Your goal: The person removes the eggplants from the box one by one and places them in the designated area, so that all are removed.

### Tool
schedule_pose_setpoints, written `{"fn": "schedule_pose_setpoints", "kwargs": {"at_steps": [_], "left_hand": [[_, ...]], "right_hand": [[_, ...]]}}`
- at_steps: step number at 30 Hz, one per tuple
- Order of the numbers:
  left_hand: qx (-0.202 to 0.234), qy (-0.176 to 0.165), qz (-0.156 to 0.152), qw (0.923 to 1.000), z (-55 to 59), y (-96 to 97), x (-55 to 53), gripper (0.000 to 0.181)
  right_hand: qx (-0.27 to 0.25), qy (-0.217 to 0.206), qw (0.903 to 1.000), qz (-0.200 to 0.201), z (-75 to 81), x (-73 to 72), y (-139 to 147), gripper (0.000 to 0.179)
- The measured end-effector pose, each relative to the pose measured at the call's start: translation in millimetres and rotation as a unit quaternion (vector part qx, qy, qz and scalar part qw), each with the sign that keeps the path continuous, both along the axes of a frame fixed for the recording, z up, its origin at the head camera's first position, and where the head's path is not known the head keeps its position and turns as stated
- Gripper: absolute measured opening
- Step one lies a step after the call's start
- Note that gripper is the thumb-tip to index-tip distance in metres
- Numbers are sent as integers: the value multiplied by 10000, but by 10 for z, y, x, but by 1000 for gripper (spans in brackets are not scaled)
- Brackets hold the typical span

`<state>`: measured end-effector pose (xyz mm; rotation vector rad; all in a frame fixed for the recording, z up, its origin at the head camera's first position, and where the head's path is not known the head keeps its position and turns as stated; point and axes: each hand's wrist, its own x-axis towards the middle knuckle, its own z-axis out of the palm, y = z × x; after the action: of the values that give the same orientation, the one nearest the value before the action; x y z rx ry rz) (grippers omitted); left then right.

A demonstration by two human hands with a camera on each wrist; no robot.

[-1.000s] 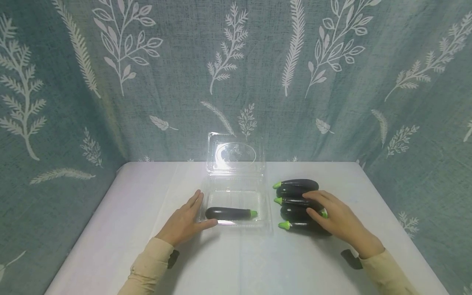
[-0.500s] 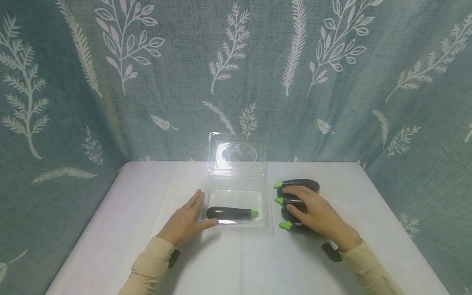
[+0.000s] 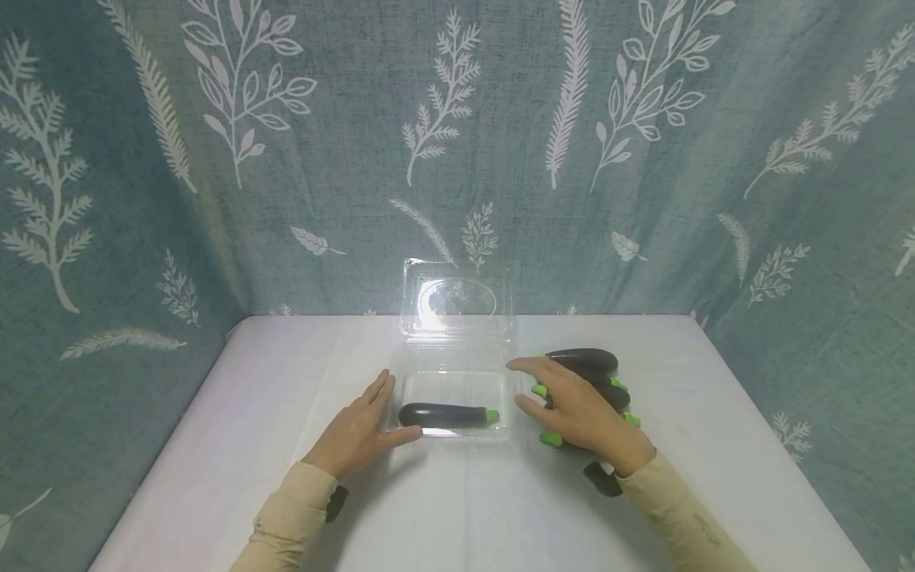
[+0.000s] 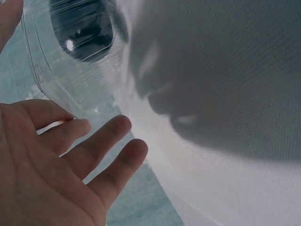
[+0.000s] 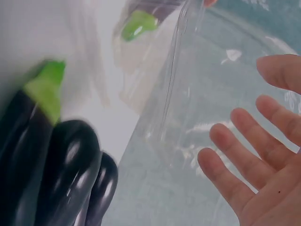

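Observation:
A clear plastic clamshell box (image 3: pixel 450 381) stands mid-table with its lid (image 3: pixel 457 300) raised at the back. One dark eggplant (image 3: pixel 443 415) with a green cap lies along the front inside it. My left hand (image 3: pixel 352 435) is at the box's left front corner; its fingers reach along the left side and the thumb lies over the front rim. In the left wrist view, the fingers (image 4: pixel 101 141) are spread loosely beside the box. My right hand (image 3: pixel 579 409) hovers with nothing in it, fingertips near the box's right side, over a row of several eggplants (image 3: pixel 582 360) that it partly covers.
The white table (image 3: pixel 272 373) reaches back to a teal curtain (image 3: pixel 343 159) with white leaf prints, which also hangs along both sides. The eggplants lie side by side on the right, their green caps pointing either way. Dark wrist cameras (image 3: pixel 603 479) sit under the sleeves.
My right hand has moved left from above the eggplant row to the box's right side, uncovering the right ends of the eggplants. The left hand, the box and the eggplants have stayed in place.

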<state>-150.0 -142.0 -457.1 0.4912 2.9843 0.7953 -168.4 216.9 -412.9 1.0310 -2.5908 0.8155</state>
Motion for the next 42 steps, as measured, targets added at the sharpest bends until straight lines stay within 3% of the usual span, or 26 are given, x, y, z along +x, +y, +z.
{"fn": "schedule_pose_setpoints", "kwargs": {"at_steps": [6, 16, 23, 31, 42], "left_hand": [[-1, -15, 27, 10000, 9, 4, 9, 106], [18, -64, 58, 10000, 13, 10, 20, 105], [14, 0, 83, 10000, 7, 8, 14, 104], [38, -40, 37, 10000, -14, 3, 1, 110], [29, -6, 9, 10000, -8, 1, 7, 107]], "right_hand": [[195, -343, 9992, 63, -14, -45, -213, 50], [-34, -1101, 9932, 377, -147, -105, -548, 57], [180, -1437, 9890, 313, -186, -108, -763, 76], [442, -1388, 9881, 493, -200, -154, -909, 75], [465, -1677, 9839, 419, -243, -282, -995, 82]]}}
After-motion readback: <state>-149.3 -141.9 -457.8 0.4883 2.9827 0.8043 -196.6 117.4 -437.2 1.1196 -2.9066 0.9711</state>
